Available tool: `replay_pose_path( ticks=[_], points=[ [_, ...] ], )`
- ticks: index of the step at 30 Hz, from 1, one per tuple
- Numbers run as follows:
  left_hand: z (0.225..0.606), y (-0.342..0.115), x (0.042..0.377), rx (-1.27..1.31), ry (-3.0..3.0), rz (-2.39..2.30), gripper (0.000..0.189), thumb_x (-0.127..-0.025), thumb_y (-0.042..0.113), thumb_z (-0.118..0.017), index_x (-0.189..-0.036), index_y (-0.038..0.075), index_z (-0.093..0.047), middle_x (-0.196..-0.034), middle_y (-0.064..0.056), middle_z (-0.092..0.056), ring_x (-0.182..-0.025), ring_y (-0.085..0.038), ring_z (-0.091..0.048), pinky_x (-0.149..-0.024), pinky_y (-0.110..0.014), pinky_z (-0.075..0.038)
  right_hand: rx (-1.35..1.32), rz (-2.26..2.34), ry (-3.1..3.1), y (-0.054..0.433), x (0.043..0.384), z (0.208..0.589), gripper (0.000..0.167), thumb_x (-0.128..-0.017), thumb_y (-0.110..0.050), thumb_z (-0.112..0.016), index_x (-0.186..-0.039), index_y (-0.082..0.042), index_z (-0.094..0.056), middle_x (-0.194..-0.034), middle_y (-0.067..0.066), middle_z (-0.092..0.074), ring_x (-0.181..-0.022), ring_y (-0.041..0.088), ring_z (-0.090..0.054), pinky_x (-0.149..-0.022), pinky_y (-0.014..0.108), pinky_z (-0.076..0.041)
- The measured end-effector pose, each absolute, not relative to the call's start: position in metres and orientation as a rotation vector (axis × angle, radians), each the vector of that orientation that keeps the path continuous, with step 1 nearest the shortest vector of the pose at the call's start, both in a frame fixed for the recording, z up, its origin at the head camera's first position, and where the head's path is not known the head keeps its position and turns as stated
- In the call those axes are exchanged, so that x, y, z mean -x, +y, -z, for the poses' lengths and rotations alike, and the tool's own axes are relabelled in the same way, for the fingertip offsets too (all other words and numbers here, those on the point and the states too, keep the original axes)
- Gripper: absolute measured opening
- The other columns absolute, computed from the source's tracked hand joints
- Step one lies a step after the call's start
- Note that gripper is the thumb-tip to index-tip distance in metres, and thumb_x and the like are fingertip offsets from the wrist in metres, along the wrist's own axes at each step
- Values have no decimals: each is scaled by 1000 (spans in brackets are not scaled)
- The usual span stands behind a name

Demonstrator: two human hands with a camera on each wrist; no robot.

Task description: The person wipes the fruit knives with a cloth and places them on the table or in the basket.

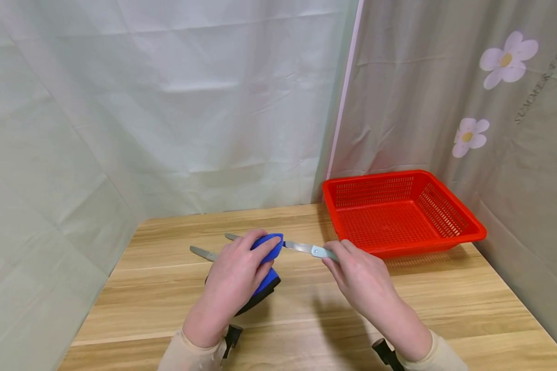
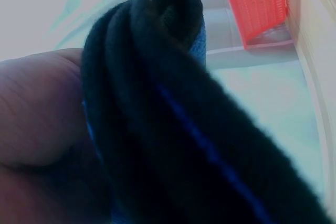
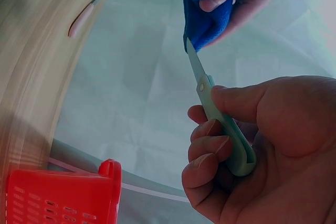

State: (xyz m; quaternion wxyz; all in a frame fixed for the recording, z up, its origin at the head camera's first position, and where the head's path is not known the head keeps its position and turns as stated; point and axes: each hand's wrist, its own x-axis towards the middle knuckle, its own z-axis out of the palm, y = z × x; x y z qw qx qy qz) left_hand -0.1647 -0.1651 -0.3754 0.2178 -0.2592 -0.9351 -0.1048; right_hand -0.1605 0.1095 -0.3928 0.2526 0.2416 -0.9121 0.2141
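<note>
My right hand grips the pale blue-green handle of a folding knife, its blade out and pointing toward the left hand. A folded blue cloth with black edging is held in my left hand, fingers curled over it. The blade's tip overlaps the cloth's edge in the right wrist view. Black-edged folds of the cloth fill most of the left wrist view. Beyond the left hand, two more knives lie on the table, their blades showing and their handles hidden by the hand in the head view.
A red plastic basket with perforated walls stands at the back right of the wooden table. Pale curtains hang behind the table and on both sides. One loose knife shows a pinkish handle in the right wrist view.
</note>
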Motion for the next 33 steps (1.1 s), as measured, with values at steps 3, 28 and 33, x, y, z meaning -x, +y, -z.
replay_pose_path(
  ticks=[3,28,33],
  points=[
    [375,-168,166,714,-2587,296,48,-96,19,-89,-142,13,-76,-139,-16,-68,-113,-39,-73,-90,-57,-63,-650,-585,-2488,109,160,392,24,-94,-14,-90,-113,-14,-75,-84,-7,-59,-62,7,-47,-51,25,-40],
    [373,-173,165,683,-2578,311,49,-95,17,-90,-142,12,-76,-138,-15,-68,-108,-39,-73,-87,-56,-62,-637,-589,-2478,113,163,390,23,-94,-11,-89,-109,-14,-73,-82,-8,-57,-64,7,-48,-51,26,-40],
    [372,-172,165,683,-2576,307,50,-96,17,-90,-143,13,-75,-139,-15,-67,-110,-39,-73,-88,-57,-62,-635,-587,-2491,113,166,388,22,-94,-8,-88,-106,-14,-70,-80,-9,-58,-63,7,-49,-51,27,-42]
  ],
)
